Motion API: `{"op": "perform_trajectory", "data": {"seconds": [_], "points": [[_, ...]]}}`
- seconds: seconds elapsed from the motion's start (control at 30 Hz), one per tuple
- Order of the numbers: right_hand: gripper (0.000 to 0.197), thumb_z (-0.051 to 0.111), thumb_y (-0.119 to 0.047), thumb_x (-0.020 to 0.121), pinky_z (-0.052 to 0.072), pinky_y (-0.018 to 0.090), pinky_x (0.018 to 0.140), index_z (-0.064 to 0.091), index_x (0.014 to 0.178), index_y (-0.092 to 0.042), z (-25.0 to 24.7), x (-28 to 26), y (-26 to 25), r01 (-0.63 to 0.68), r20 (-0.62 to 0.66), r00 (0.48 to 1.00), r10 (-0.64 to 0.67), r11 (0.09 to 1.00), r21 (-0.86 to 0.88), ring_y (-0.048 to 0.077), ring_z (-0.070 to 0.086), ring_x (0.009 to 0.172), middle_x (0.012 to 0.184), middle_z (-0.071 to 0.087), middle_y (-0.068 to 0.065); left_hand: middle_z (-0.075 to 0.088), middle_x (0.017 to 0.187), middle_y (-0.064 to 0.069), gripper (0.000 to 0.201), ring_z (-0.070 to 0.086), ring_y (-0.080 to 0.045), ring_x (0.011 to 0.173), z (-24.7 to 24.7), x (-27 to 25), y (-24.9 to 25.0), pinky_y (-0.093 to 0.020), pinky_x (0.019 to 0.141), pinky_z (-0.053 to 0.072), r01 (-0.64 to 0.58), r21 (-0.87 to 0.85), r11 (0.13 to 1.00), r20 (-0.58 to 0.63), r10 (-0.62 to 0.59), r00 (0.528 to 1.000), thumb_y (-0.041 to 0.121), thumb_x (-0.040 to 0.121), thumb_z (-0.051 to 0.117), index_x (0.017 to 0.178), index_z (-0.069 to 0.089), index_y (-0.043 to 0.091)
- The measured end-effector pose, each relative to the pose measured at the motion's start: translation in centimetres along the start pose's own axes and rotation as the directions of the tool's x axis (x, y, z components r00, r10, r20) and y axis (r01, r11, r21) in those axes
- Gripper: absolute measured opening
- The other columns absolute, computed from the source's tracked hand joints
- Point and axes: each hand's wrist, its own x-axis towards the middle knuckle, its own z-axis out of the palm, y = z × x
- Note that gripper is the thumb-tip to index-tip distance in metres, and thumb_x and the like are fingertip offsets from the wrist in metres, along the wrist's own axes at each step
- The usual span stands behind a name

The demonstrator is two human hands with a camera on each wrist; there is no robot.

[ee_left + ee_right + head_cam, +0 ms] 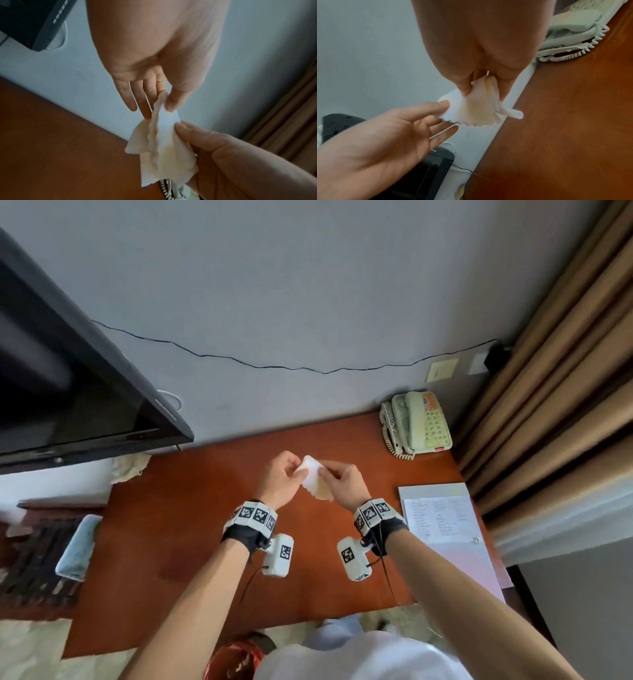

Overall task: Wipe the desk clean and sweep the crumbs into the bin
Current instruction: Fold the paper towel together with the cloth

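Note:
Both hands hold a white tissue (313,477) stained yellow, raised over the middle of the reddish-brown desk (191,542). My left hand (291,470) pinches its top corner between thumb and forefinger, the other fingers straight (164,104). My right hand (329,474) pinches the tissue's right edge with thumb against curled fingers (469,88). In the left wrist view the tissue (161,155) hangs crumpled between both hands. A red bin (236,660) stands on the floor below the desk's front edge, partly hidden by my body.
A black TV (68,392) stands at the desk's left, with a crumpled tissue (128,467) below it. A pale green telephone (419,422) sits at the back right. A white folder with a printed sheet (442,522) lies on the right. Curtains (565,371) hang at far right.

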Motion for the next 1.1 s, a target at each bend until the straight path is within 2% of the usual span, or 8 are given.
{"op": "perform_trajectory", "data": {"seconds": [0.1,0.27,0.5,0.6,0.73,0.8,0.93,1.1], "points": [[0.031,0.058,-0.021,0.094,0.056,0.029,0.09,0.071,0.122,-0.027,-0.1,-2.4,-0.6,0.018,0.073,0.997,-0.02,0.999,0.029,0.003,0.067,0.102,0.113,0.073,-0.01,0.062,0.073,0.003,0.01,0.052,-0.008,0.061,-0.9,-3.0,0.7,-0.019,0.053,0.037,0.009,0.033,0.999,-0.03,-0.008,1.0,0.016,0.088,0.065,0.088,0.056,0.02],[0.057,0.069,-0.023,0.087,0.045,0.029,0.107,0.053,0.14,-0.038,0.6,-6.3,-1.5,0.133,0.262,0.957,-0.122,0.991,-0.024,-0.005,0.053,0.124,0.136,0.058,-0.019,0.066,0.088,0.006,0.009,0.061,-0.009,0.079,-3.3,-7.9,0.6,-0.024,0.06,0.044,0.056,0.026,0.998,-0.195,-0.049,0.98,0.019,0.088,0.064,0.096,0.061,0.021],[0.065,0.08,-0.032,0.083,0.048,0.042,0.104,0.051,0.141,-0.032,5.3,-10.9,-6.1,0.186,0.523,0.82,-0.234,0.972,0.143,0.01,0.062,0.118,0.125,0.067,-0.011,0.076,0.097,0.002,0.017,0.073,-0.016,0.092,-7.2,-13.1,-1.7,-0.039,0.084,0.06,0.069,-0.359,0.931,-0.238,-0.163,0.958,0.03,0.097,0.064,0.106,0.072,0.018],[0.056,0.081,-0.034,0.082,0.05,0.042,0.101,0.057,0.132,-0.031,8.1,-11.8,-7.6,0.232,0.525,0.812,-0.254,0.967,0.109,0.01,0.064,0.113,0.12,0.069,-0.011,0.077,0.103,-0.004,0.026,0.074,-0.02,0.098,-9.6,-15.1,-3.1,-0.035,0.088,0.06,0.016,-0.483,0.876,-0.207,-0.132,0.969,0.021,0.107,0.05,0.114,0.072,0.01],[0.023,0.062,-0.035,0.097,0.052,0.038,0.092,0.068,0.114,-0.02,12.6,-12.7,-9.1,0.221,0.489,0.838,-0.244,0.97,0.105,0.013,0.069,0.099,0.104,0.074,-0.003,0.075,0.114,0.002,0.034,0.07,-0.011,0.11,-13.4,-17.1,-7.1,-0.04,0.102,0.055,-0.074,-0.326,0.942,-0.164,0.021,0.986,-0.002,0.097,0.054,0.124,0.07,0.011],[0.037,0.048,-0.041,0.103,0.053,0.041,0.093,0.071,0.108,-0.012,15.3,-13.6,-10.0,0.112,0.48,0.857,-0.185,0.978,0.175,0.02,0.07,0.099,0.102,0.075,0.005,0.073,0.118,0.007,0.037,0.067,-0.006,0.112,-15.4,-18.5,-8.9,-0.037,0.103,0.053,-0.1,-0.254,0.962,-0.115,0.073,0.991,0.006,0.092,0.067,0.128,0.068,0.016],[0.055,0.039,-0.051,0.103,0.051,0.042,0.101,0.068,0.119,-0.007,21.3,-15.0,-11.4,-0.212,0.542,0.84,-0.007,0.916,0.341,0.026,0.065,0.116,0.117,0.071,0.012,0.061,0.131,0.018,0.065,0.059,-0.002,0.117,-18.5,-21.3,-12.9,-0.033,0.1,0.053,-0.144,-0.036,0.989,-0.11,0.14,0.984,0.043,0.074,0.083,0.134,0.062,0.028],[0.064,0.035,-0.055,0.103,0.049,0.044,0.103,0.062,0.128,-0.003,26.5,-16.4,-12.5,-0.319,0.595,0.804,0.017,0.856,0.407,0.031,0.06,0.122,0.125,0.066,0.017,0.058,0.13,0.019,0.05,0.059,-0.003,0.112,-21.3,-23.5,-16.8,-0.032,0.095,0.054,-0.168,0.06,0.984,-0.205,0.177,0.963,0.035,0.086,0.078,0.133,0.063,0.028]]}}
